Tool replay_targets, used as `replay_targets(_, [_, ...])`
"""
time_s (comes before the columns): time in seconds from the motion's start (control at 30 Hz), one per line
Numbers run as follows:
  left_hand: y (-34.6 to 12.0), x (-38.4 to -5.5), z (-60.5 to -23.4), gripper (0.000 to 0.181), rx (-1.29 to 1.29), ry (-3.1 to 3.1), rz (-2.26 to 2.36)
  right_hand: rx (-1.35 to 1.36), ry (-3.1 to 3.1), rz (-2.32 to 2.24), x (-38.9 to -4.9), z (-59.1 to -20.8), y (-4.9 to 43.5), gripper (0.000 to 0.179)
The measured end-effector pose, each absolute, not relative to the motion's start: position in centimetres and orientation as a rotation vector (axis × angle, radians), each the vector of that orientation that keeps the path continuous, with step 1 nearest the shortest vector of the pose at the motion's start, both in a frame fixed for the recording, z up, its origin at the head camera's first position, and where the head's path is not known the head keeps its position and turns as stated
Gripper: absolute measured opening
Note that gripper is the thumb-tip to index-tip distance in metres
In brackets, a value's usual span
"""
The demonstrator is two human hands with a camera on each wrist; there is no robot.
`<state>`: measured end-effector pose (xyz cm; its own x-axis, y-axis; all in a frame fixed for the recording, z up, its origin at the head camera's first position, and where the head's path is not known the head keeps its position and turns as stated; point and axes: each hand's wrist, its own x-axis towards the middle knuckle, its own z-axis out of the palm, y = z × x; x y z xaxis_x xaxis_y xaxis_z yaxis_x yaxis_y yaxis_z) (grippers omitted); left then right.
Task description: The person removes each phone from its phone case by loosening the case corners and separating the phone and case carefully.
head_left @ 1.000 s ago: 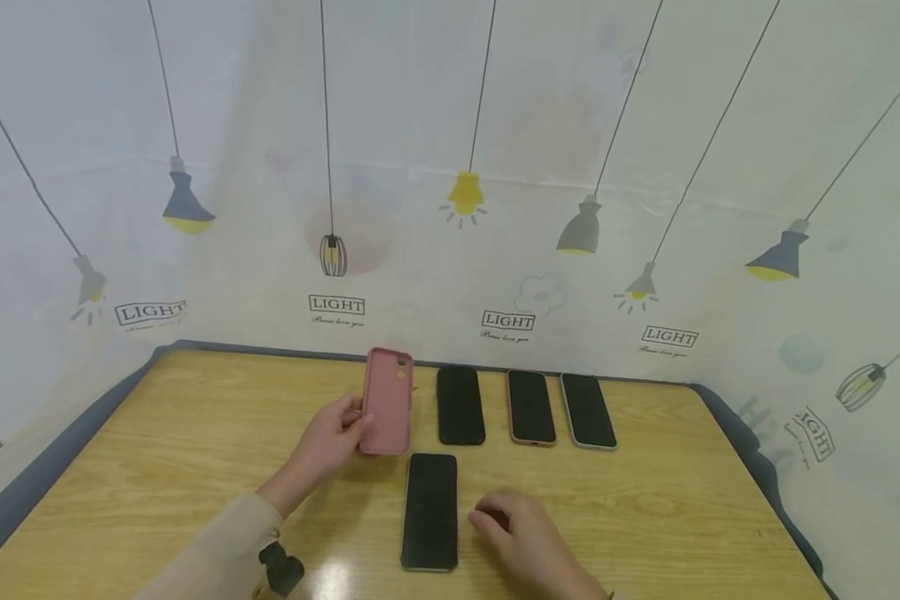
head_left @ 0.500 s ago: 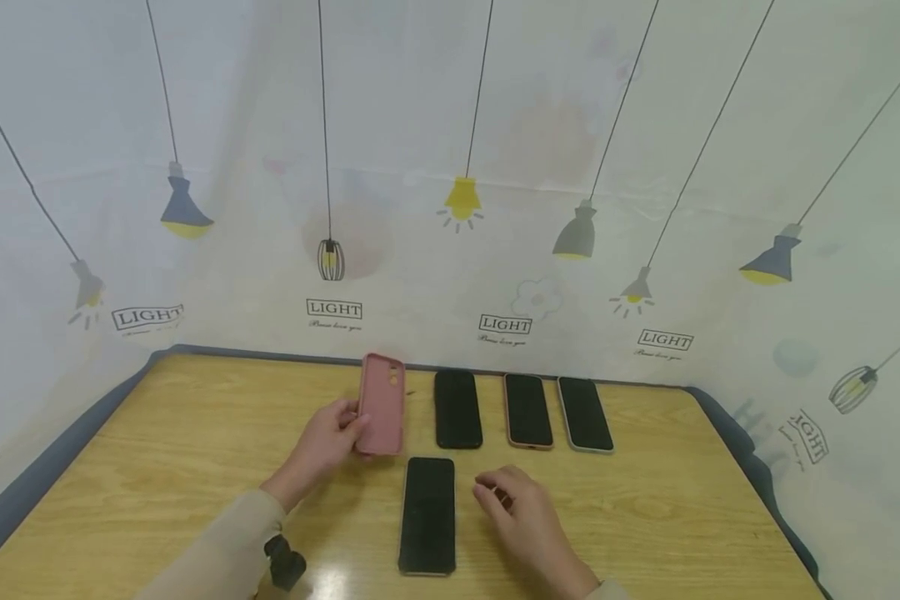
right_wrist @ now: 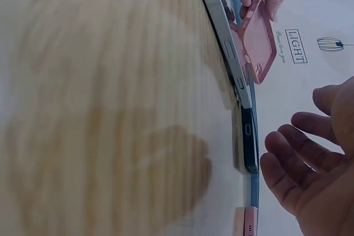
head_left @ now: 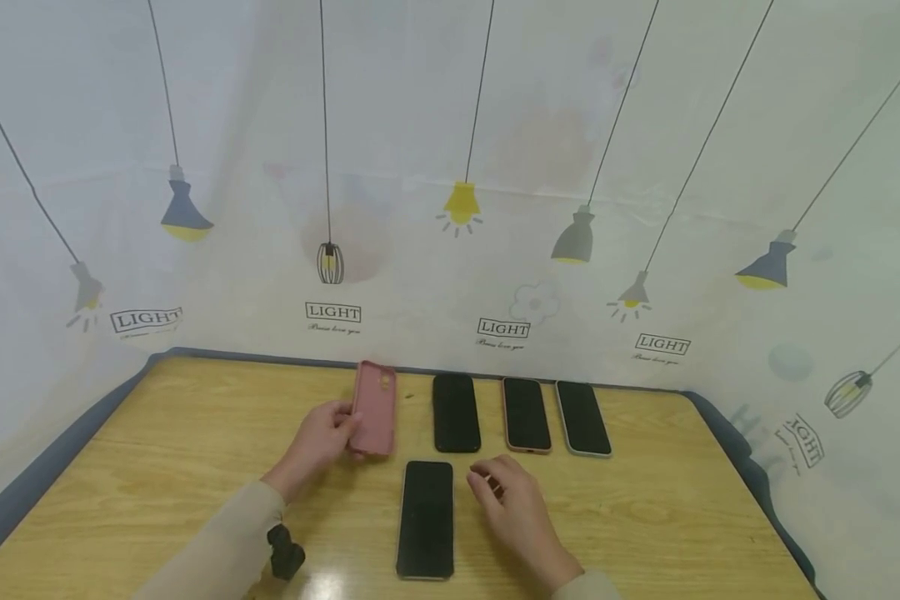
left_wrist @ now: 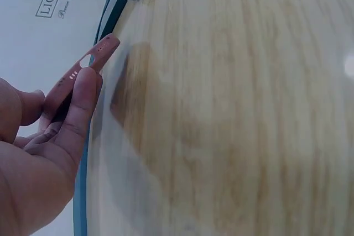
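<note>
My left hand [head_left: 322, 437] pinches a pink phone case [head_left: 375, 408] by its left edge, thumb on the inner face. The case is held raised and tilted, its inside facing me and its camera cutout at the top. The left wrist view shows its bottom edge with small holes, between thumb and fingers. Flat on the table in front of me lies a phone [head_left: 426, 521] with a dark screen and a light silver frame [right_wrist: 227, 42]. To the right of that phone, my right hand [head_left: 517, 517] hovers with loosely bent fingers [right_wrist: 290, 158], holding nothing.
Along the back of the wooden table [head_left: 667, 500] lie a black phone [head_left: 456, 412], a phone with a pink edge [head_left: 527, 415] and one with a pale edge [head_left: 583, 418]. A printed curtain [head_left: 420, 125] hangs close behind. A dark device [head_left: 285, 552] is strapped at my left wrist.
The left hand has moved the pink case slightly left and turned it a little. My right hand has shifted slightly away from me, toward the back phones. The phones stay in place.
</note>
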<state>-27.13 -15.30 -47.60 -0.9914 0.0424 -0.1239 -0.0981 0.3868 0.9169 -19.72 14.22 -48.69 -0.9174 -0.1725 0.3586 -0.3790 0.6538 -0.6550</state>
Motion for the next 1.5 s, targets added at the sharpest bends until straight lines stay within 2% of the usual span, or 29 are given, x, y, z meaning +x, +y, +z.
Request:
replay_targets(0.4, [-15.7, -28.0, -47.6, 0.037, -0.153, 2.554, 1.524, 0.454, -2.599, 1.174, -19.8, -49.0, 13.7, 0.01])
replay_targets(1.07, [-15.7, -27.8, -47.2, 0.051, 0.015, 2.817, 1.137, 0.447, -2.577, 1.182, -19.6, -49.3, 13.8, 0.012])
replay_targets(1.27, [-15.2, -27.9, -46.9, 0.051, 0.024, 2.814, 1.162, 0.423, -2.635, 1.166, -19.3, -48.8, 14.4, 0.014])
replay_targets(1.5, [-13.2, -27.3, -47.0, 0.053, 0.147, 2.858, 1.26, 0.438, -2.694, 1.048, -19.1, -48.0, 15.1, 0.015])
